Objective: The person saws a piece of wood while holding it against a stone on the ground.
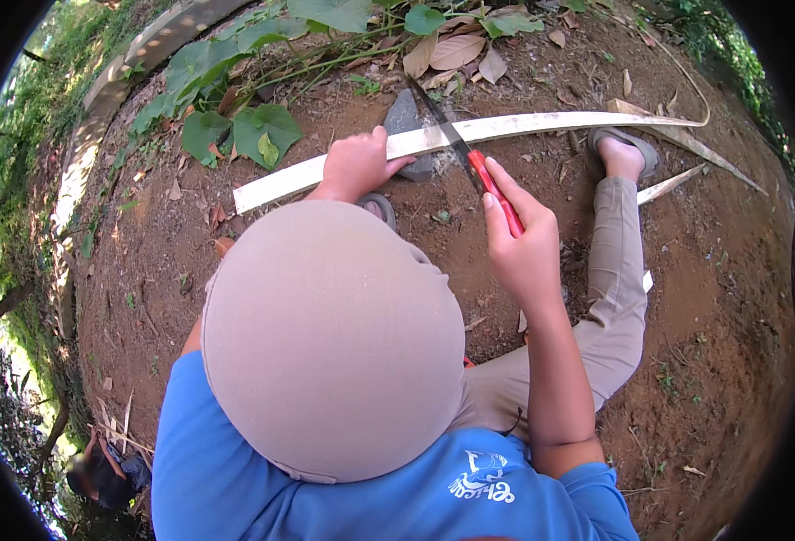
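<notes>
A long, pale, flat strip [289,183], wood-like, stretches from the left across the ground and curves away to the right. My left hand [354,165] is closed round it near its left end. A grey stone [403,112] lies beneath the strip, just right of that hand. My right hand [525,248] grips the red handle of a saw [456,140]. Its narrow dark blade crosses the strip above the stone, tip pointing away from me. Whitish dust lies on the soil beside the stone. How deep the blade sits in the strip cannot be seen.
My bent left knee [334,334] fills the middle; my right sandalled foot [623,155] is beside the strip. More pale pieces [686,140] lie at right. Leafy vines [266,135] and dry leaves [456,51] lie ahead. Another person [104,473] is at lower left.
</notes>
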Demonstrator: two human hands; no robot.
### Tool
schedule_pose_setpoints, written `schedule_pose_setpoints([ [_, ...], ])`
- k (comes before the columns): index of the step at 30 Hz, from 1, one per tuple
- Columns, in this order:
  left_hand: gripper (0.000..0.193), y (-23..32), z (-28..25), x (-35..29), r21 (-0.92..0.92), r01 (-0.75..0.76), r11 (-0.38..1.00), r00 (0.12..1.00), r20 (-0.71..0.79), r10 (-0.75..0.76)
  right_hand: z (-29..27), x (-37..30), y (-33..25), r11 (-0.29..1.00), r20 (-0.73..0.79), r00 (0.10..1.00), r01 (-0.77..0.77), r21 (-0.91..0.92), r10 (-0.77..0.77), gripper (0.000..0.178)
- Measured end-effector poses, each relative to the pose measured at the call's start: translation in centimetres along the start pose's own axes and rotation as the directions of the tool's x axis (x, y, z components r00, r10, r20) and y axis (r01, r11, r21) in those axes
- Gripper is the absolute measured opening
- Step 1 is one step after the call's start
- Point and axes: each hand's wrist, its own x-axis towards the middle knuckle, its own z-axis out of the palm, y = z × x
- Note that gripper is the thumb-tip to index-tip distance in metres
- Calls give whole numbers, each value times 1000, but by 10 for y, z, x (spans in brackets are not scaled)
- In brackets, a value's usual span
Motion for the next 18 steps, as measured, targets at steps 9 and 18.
schedule_pose_setpoints([
  [9,76,0,0,-2,28,-8,1000,999,32,7,0,5,-9,1000,-104,994,-17,25,20,46],
  [18,78,0,0,-3,39,-14,999,1000,28,13,-9,-10,0,1000,-84,996,5,23,-3,46],
])
